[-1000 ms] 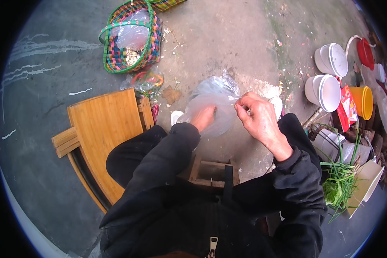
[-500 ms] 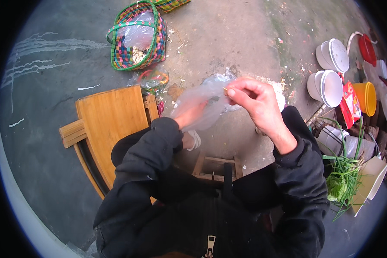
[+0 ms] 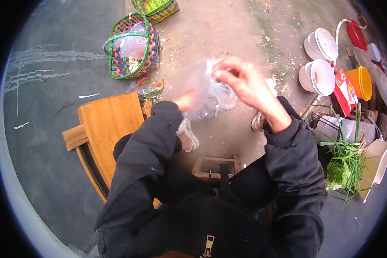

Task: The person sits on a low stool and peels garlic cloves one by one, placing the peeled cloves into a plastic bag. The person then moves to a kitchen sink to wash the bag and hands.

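A thin, clear plastic bag (image 3: 198, 81) hangs in front of me, between my hands. My right hand (image 3: 243, 84) is closed, thumb and fingertips pinching at the bag's upper right edge. On the other side, my left hand (image 3: 187, 101) reaches into or behind the cloudy plastic. Its fingers show only faintly through it, so their grip is hidden. Below my right hand, more crumpled clear plastic (image 3: 222, 101) shines above the ground; I cannot tell whether it is part of the same bag.
A folded wooden chair (image 3: 112, 124) lies at my left. Beyond it stands a woven basket (image 3: 152, 58) holding plastic and pale pieces, with a second basket (image 3: 161, 12) behind. White buckets (image 3: 322, 77), a yellow bucket (image 3: 360, 84) and leafy greens (image 3: 342, 170) line the right.
My right hand has moved up and slightly left, lifting the bag's edge. More crumpled plastic shows beneath it. The whole view has shifted slightly, bringing the second basket further in.
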The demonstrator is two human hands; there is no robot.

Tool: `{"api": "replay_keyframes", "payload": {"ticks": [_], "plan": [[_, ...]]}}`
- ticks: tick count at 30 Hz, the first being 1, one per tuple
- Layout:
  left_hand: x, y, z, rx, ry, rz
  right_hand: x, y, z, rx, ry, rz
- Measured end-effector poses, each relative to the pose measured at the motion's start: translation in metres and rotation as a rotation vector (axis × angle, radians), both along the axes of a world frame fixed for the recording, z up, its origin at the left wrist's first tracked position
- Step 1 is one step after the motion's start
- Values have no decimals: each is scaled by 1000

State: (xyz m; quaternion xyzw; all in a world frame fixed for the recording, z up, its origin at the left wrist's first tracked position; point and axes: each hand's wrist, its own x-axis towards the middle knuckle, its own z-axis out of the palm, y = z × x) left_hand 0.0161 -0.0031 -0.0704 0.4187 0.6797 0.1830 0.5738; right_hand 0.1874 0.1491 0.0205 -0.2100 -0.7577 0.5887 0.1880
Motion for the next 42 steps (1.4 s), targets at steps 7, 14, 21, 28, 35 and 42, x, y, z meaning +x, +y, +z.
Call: {"api": "replay_keyframes", "payload": {"ticks": [7,14,21,28,35,42], "plan": [[-17,-8,30,-7,-288,183,49,11,-63,-361,-332,-95],[-18,-14,51,98,-596,407,19,-14,-62,-668,-149,-148],[-26,-2,47,298,-734,560,2,-11,-45,-820,-147,-1],[-9,4,73,586,-169,557,-10,0,-46,-804,-131,-133],[-36,25,65,438,-387,512,-32,9,-40,-698,-220,-130],[-22,59,46,297,-881,786,-45,15,-53,-579,-177,-35]]}}
